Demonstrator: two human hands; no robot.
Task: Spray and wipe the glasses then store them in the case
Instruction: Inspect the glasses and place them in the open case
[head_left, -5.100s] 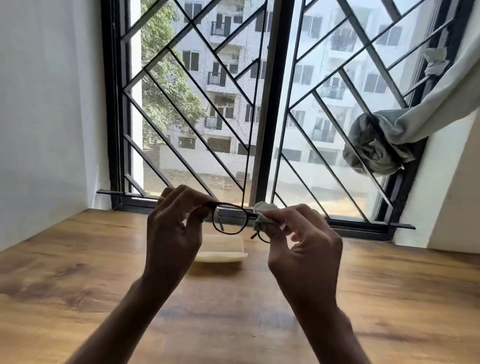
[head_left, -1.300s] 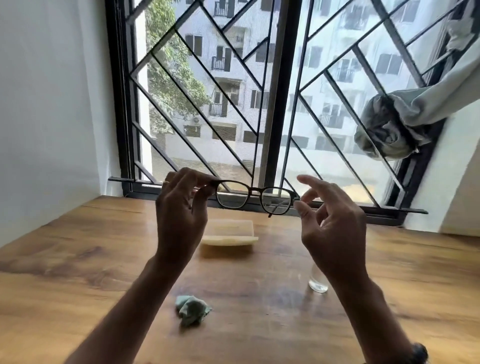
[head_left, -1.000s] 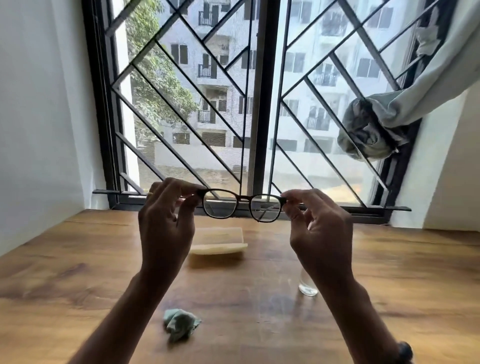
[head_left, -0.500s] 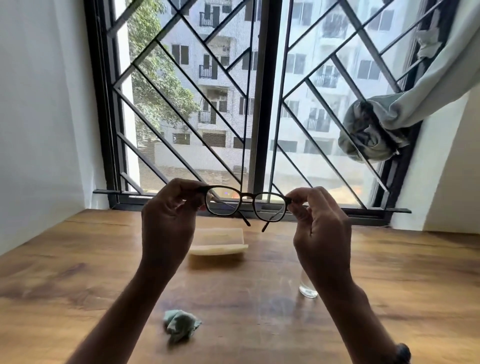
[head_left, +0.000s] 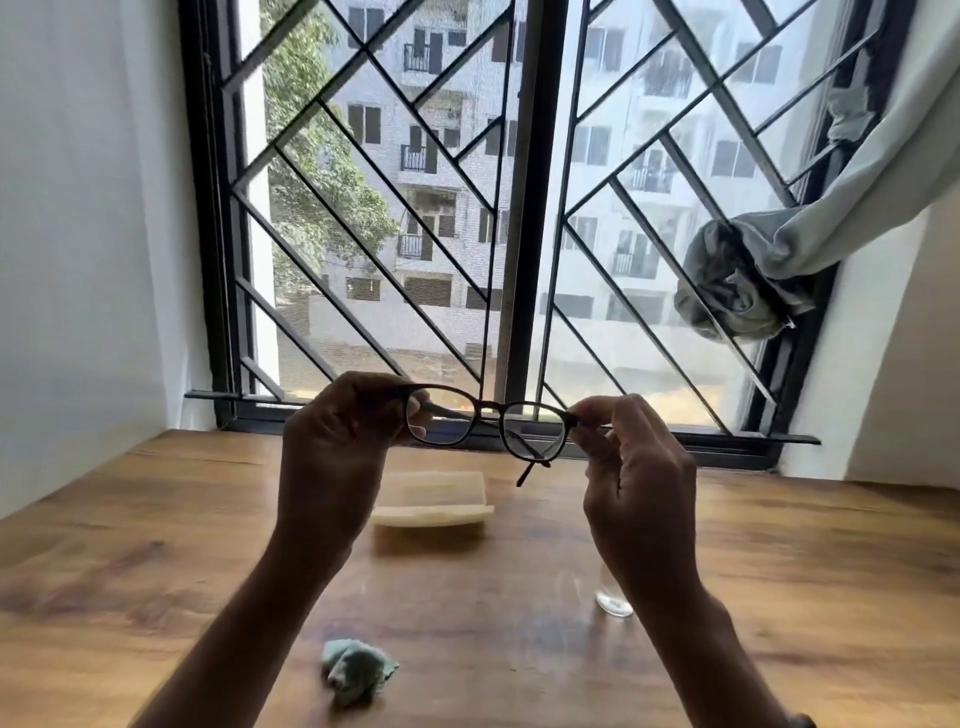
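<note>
The person is holding the glasses (head_left: 487, 406) up in the air above the case (head_left: 431, 499), lenses facing the window (head_left: 519, 208). This is probably so that the daylight shows any smear left on them. The left hand (head_left: 343, 431) is pinching the left end of the frame with curled fingers, and the right hand (head_left: 634, 467) is pinching the right end at the hinge, so no finger is touching the lenses. One temple arm is angling down behind the right lens, which suggests the arms are being folded for storage.

The pale case is lying open on the counter (head_left: 156, 545), ready to take the glasses. The crumpled green cloth (head_left: 358, 670) is lying nearer the person than the case, a little to its left, and the small clear spray bottle (head_left: 613, 597) is standing to the right of the case, partly hidden by the right wrist. Neither is being touched, so spraying and wiping look finished.

The wooden counter is running up to the barred window behind the case. A grey curtain (head_left: 753, 270) is hanging knotted high to the right of the case, and white walls are closing in both sides.
</note>
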